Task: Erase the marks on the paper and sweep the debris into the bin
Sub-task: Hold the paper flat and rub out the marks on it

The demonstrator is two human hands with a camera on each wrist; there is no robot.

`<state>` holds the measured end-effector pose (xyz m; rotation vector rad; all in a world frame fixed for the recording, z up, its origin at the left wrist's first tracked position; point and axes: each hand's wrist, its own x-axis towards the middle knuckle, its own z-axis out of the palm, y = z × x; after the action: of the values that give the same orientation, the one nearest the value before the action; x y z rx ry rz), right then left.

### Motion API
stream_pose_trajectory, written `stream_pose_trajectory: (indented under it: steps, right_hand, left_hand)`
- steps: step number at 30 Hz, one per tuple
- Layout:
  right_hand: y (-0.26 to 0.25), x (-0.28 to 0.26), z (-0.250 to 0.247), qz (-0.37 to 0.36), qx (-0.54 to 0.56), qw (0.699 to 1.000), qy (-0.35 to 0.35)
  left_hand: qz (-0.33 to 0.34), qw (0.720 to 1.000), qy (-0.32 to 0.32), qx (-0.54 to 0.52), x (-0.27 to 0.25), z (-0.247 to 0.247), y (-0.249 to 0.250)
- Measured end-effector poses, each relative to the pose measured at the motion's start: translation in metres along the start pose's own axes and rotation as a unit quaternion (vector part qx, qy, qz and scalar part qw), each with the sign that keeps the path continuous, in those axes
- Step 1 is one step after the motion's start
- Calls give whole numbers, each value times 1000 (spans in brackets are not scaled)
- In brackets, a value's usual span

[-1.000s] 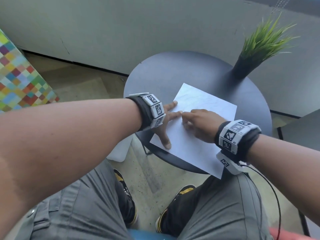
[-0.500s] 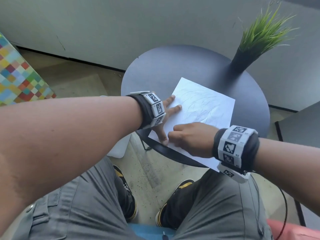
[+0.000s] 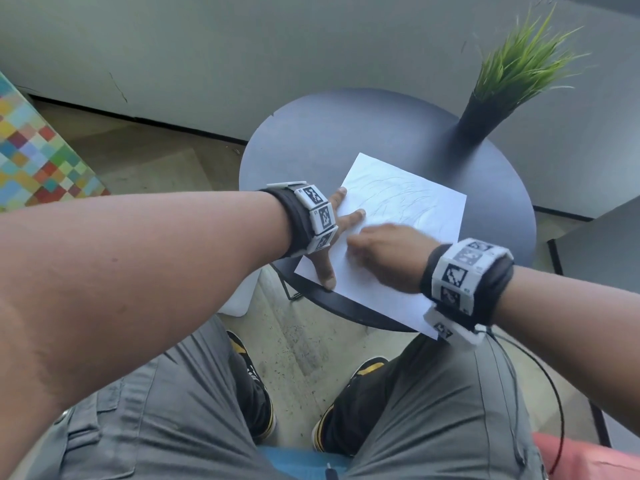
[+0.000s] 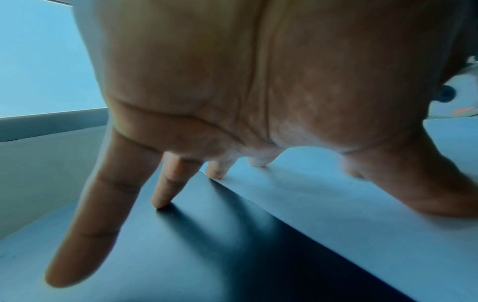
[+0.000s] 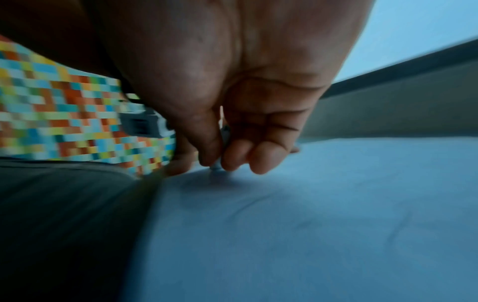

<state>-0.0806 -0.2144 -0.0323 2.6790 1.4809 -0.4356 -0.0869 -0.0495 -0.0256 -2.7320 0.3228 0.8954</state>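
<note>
Paper: a white sheet of paper (image 3: 398,233) lies flat on the round dark desk (image 3: 311,147), turned at an angle, its near right corner sticking out past the desk's near edge; faint pencil scribbles (image 3: 398,199) cover its far half.
Left hand: the left hand (image 3: 332,237) rests spread and straight-fingered on the paper's left edge, thumb and some fingertips on the sheet, the other fingertips (image 4: 160,204) on the bare desk just beside it.
Right hand: the right hand (image 3: 384,258), blurred, sits on the middle of the paper with fingers curled, pinching a small pale eraser (image 5: 216,166) whose tip touches the sheet.
Plant: green artificial grass in a dark vase (image 3: 485,116) stands at the desk's far right edge.
Floor: a multicoloured chequered box (image 3: 38,157) sits far left.
</note>
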Motion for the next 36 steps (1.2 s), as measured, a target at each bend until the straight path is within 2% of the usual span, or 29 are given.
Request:
stream_pose_trajectory:
  steps: [2,3,6,7,8,11,12,15,16,18,20,21,25,26,29,30,33,34,36]
  right_hand:
    - [-13,-8,8,-63,21,997,-49]
    - [-6,-8,4,-50,29,997,-53]
    - [35,0,-6,79,14,996,29]
    - [38,0,-4,91,8,995,38]
    - [31,-3,-3,71,2,997,38]
    - [2,-15,10,-43,16,998,-35]
    - [6,-17,7,-38,23,998,-42]
    - [45,-11,-2,82,7,996,28]
    - [47,-10,0,103,5,994,36]
    - [25,-10,4,63,-2,998,19]
    - [3,-17,13,-22,10,999,-29]
    - [5,-19,10,-18,17,999,-39]
    - [45,-14,0,109,9,993,36]
    - [37,-15,1,97,1,995,37]
    - [-4,-22,13,-30,8,999,-32]
    - [-2,-24,11,-25,16,999,-38]
    - [36,-18,-3,115,19,993,9]
    - [39,-18,-3,137,13,990,13]
    - [18,-19,-2,91,-11,996,0]
  left_hand:
    - [0,1000,-4,5,0,-1,1]
    - [3,1000,-5,2,0,-2,1]
    - [10,1000,-3,-8,1,-2,1]
    - [9,1000,-2,-2,0,-3,2]
    - [8,1000,-2,5,0,-4,3]
    - [0,1000,-9,16,-2,-5,5]
    - [0,1000,-9,20,-2,-6,5]
    - [2,1000,2,28,-2,-7,7]
    - [2,999,3,32,-3,-7,7]
    - [2,999,-2,33,-3,-8,7]
    - [1,999,-10,33,-5,-10,8]
    - [2,999,-10,35,-5,-11,9]
    - [5,999,-5,32,-5,-13,10]
    - [4,999,-5,35,-5,-13,10]
    - [-2,999,-13,39,-5,-13,11]
    - [-2,999,-14,37,-5,-13,11]
    - [-2,1000,-13,25,-4,-13,11]
    - [-5,1000,-13,25,-4,-12,11]
    - [-9,999,-13,30,-4,-11,11]
